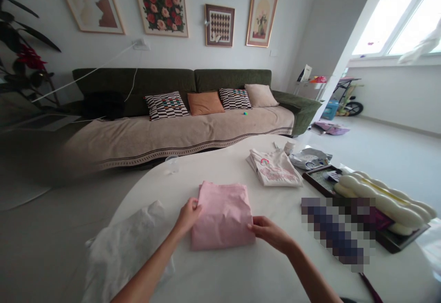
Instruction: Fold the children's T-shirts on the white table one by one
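Observation:
A pink folded cloth (pixel 223 215) lies flat on the white table (pixel 275 266), roughly square, with a few creases. My left hand (pixel 189 214) pinches its left edge near the upper corner. On the opposite side, my right hand (pixel 267 230) grips the right edge lower down, thumb and fingers closed on it. Left of the cloth, partly behind my left forearm, is a crumpled translucent plastic bag (pixel 127 243). Beyond the cloth to the right sits a folded white garment (pixel 274 167) with pink print.
A dark tray (pixel 392 248) at the right holds a cream puffy tissue cover (pixel 382 197). A blurred-out dark item (pixel 334 231) lies beside it. Farther back are a silver packet (pixel 310 158) and a clear cup (pixel 172 162). A green sofa (pixel 234 77) stands behind the table.

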A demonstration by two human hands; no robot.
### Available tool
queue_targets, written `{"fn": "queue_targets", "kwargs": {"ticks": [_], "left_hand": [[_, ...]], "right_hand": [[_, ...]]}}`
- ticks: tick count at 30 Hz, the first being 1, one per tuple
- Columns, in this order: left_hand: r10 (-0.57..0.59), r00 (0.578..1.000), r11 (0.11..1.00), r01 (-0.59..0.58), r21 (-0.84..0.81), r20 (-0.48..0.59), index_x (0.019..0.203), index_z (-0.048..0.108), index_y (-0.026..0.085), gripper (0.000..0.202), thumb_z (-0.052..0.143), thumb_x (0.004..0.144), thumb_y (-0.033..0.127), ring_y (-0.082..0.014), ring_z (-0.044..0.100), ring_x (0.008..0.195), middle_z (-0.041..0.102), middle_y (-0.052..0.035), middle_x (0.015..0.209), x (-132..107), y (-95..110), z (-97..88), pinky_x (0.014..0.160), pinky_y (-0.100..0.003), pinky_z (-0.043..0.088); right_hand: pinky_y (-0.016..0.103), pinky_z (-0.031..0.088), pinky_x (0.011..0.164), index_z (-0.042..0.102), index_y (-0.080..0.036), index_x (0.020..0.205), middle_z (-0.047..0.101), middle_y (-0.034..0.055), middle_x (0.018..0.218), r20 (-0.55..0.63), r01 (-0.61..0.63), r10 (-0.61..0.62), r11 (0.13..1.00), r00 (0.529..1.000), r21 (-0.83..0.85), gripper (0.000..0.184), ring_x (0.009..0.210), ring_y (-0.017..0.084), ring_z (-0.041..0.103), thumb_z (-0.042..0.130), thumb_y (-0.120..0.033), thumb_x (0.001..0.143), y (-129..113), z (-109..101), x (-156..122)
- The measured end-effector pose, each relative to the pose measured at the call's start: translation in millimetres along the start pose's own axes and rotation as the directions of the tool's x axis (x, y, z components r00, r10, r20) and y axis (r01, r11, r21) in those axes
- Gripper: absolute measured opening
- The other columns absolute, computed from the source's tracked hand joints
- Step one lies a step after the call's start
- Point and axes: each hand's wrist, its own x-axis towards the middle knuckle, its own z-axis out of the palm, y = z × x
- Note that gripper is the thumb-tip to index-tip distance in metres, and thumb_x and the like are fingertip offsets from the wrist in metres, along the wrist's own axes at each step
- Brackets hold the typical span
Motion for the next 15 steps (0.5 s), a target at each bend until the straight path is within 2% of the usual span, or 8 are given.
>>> {"fn": "queue_targets", "kwargs": {"ticks": [2,4,5,6,7,10,12,15], "left_hand": [[0.282,0.959,0.937,-0.278,0.211,0.012,0.117,0.049,0.020,0.039,0.050,0.078,0.027,-0.0224,0.034,0.123,0.052,-0.0077,0.122,4,14,14.4,0.103,-0.039,0.025],[0.487,0.836,0.712,-0.548,0.439,0.253,0.123,0.046,0.024,0.041,0.043,0.082,0.026,-0.0216,0.022,0.130,0.039,-0.0048,0.135,10,27,33.3,0.107,-0.043,0.014],[0.473,0.791,0.602,-0.611,0.514,0.387,0.125,0.045,0.026,0.041,0.042,0.083,0.028,-0.0233,0.017,0.131,0.035,-0.0038,0.139,14,31,42.9,0.106,-0.047,0.010],[0.398,0.784,0.540,-0.620,0.569,0.476,0.126,0.044,0.028,0.042,0.041,0.084,0.032,-0.0257,0.014,0.132,0.031,-0.0029,0.141,17,32,51.9,0.105,-0.053,0.007],[0.309,0.803,0.507,-0.592,0.626,0.509,0.128,0.041,0.030,0.044,0.040,0.085,0.038,-0.0288,0.011,0.132,0.028,-0.0025,0.142,21,31,59.6,0.102,-0.058,0.005],[0.174,0.877,0.463,-0.474,0.749,0.448,0.133,0.031,0.036,0.053,0.036,0.083,0.053,-0.0356,0.004,0.132,0.016,-0.0010,0.146,28,14,73.9,0.095,-0.067,-0.003],[0.191,0.892,0.443,-0.451,0.775,0.409,0.134,0.026,0.039,0.054,0.033,0.083,0.057,-0.0364,0.000,0.131,0.010,0.0015,0.147,30,1,76.8,0.093,-0.068,-0.007],[0.200,0.887,0.428,-0.461,0.777,0.416,0.134,0.024,0.041,0.054,0.032,0.083,0.057,-0.0368,-0.004,0.131,0.008,0.0023,0.147,28,-6,76.3,0.093,-0.068,-0.008]], "right_hand": [[0.027,0.041,0.072,0.064,-0.011,0.079,0.062,0.0024,0.074,-0.028,-0.015,0.014,0.999,1.000,-0.036,0.043,0.072,0.014,0.056,0.069,-0.050,0.061,1,2,1],[0.025,0.040,0.069,0.064,-0.011,0.075,0.061,0.0013,0.071,-0.050,-0.021,0.019,0.999,0.999,-0.037,0.043,0.067,0.012,0.054,0.068,-0.051,0.061,3,4,2],[0.025,0.040,0.068,0.063,-0.011,0.074,0.061,0.0010,0.070,-0.052,-0.021,0.019,0.999,0.998,-0.037,0.042,0.066,0.011,0.053,0.067,-0.052,0.062,5,4,1],[0.025,0.040,0.068,0.063,-0.012,0.072,0.061,0.0008,0.069,-0.051,-0.022,0.020,0.999,0.999,-0.038,0.042,0.065,0.011,0.053,0.066,-0.052,0.063,7,4,-2],[0.025,0.040,0.069,0.063,-0.012,0.070,0.060,0.0008,0.069,-0.046,-0.024,0.022,0.999,0.999,-0.043,0.041,0.065,0.011,0.053,0.066,-0.052,0.063,9,4,-6],[0.026,0.041,0.067,0.062,-0.014,0.077,0.062,0.0015,0.073,-0.100,-0.067,0.057,0.993,0.993,-0.100,0.038,0.068,0.012,0.055,0.068,-0.048,0.061,18,0,-22],[0.026,0.042,0.062,0.059,-0.016,0.081,0.062,0.0016,0.070,-0.273,-0.145,0.086,0.968,0.958,-0.205,0.039,0.064,0.013,0.056,0.066,-0.048,0.060,23,-4,-27],[0.028,0.042,0.057,0.053,-0.019,0.081,0.059,0.0008,0.062,-0.532,-0.231,0.015,0.911,0.847,-0.343,0.039,0.058,0.015,0.057,0.058,-0.052,0.063,26,-10,-16]]}}
